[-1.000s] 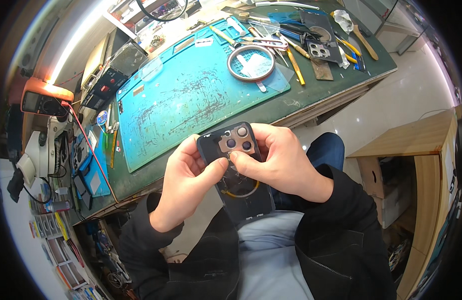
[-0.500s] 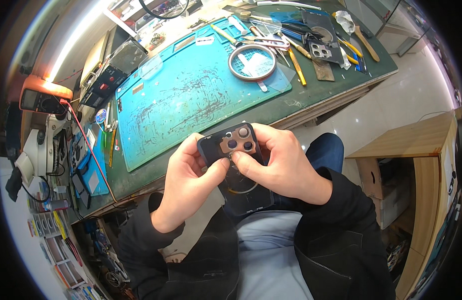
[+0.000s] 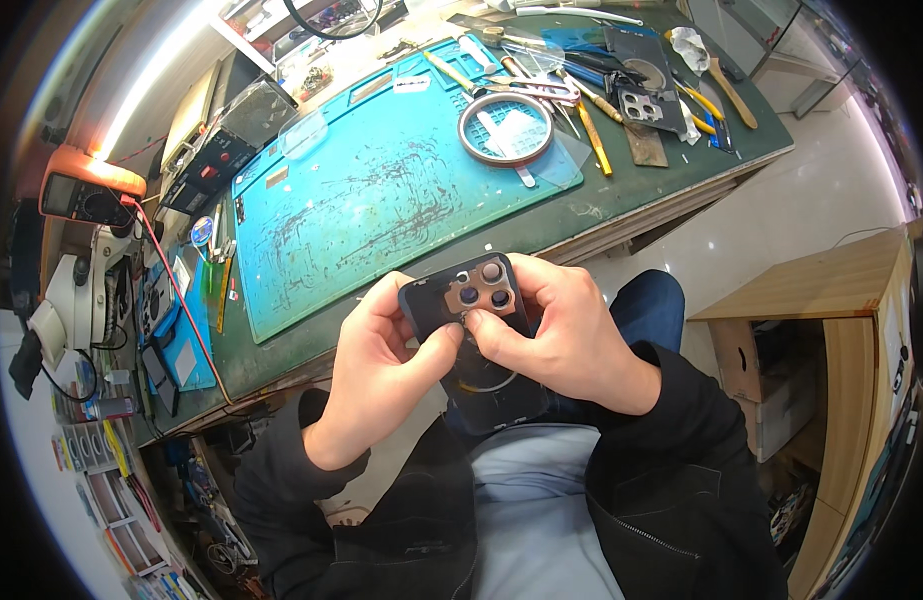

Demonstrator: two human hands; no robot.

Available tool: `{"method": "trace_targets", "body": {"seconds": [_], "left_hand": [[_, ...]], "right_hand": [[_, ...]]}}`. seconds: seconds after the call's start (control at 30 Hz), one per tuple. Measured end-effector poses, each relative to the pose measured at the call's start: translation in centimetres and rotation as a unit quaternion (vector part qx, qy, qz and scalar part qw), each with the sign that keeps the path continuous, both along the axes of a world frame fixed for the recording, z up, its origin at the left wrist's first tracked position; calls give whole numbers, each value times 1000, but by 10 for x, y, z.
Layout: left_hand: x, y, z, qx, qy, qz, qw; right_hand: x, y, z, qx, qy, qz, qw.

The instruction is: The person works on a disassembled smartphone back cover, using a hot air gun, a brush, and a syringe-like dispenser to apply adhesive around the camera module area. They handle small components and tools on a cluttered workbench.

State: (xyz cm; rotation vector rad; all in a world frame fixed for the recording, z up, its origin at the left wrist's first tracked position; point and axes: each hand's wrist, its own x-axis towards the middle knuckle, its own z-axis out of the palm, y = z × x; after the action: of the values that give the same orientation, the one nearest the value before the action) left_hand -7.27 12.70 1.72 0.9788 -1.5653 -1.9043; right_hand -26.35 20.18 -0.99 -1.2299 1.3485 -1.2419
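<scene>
A black smartphone (image 3: 493, 398) with its back toward me is held over my lap, tilted. Its upper end has a copper-coloured camera area (image 3: 478, 288) with several round lenses, and part of a pale ring shows lower on the back. My left hand (image 3: 373, 378) grips the phone's left edge, thumb pressed on the back below the lenses. On the opposite edge, my right hand (image 3: 573, 345) is closed round it, its thumb tip just under the camera area. Most of my other fingers are hidden behind the phone.
Ahead is a workbench with a scratched blue mat (image 3: 351, 205), a round magnifier (image 3: 505, 128), several hand tools and a dark phone back panel (image 3: 641, 75). An orange multimeter (image 3: 91, 190) with a red lead stands at left; a wooden cabinet (image 3: 801, 275) is at right.
The phone and both hands have shifted very slightly down and to the right in view. Both thumbs stay pressed on its back; the grip looks the same.
</scene>
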Motion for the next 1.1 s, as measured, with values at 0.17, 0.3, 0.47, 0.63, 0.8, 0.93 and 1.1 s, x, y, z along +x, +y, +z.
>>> {"method": "trace_targets", "body": {"seconds": [0.17, 0.3, 0.47, 0.63, 0.8, 0.93, 1.1], "left_hand": [[0, 1, 1, -6, 20, -8, 1000], [3, -1, -2, -20, 21, -17, 999], [4, -2, -3, -25, 21, -24, 999], [3, -3, -2, -21, 23, -13, 999], [4, -2, -4, -72, 47, -3, 996], [4, 0, -1, -86, 56, 10, 995], [2, 4, -1, -95, 49, 20, 994]], "right_hand": [[7, -3, -11, -51, -21, -47, 997], [7, -3, -11, -48, -32, -44, 997], [6, -1, -7, -46, -40, -33, 998], [4, 1, -7, -52, -58, -25, 997], [11, 2, -6, -99, -70, -53, 991], [10, 3, -9, -77, -64, -53, 994], [12, 3, -11, -68, -68, -63, 993]]}}
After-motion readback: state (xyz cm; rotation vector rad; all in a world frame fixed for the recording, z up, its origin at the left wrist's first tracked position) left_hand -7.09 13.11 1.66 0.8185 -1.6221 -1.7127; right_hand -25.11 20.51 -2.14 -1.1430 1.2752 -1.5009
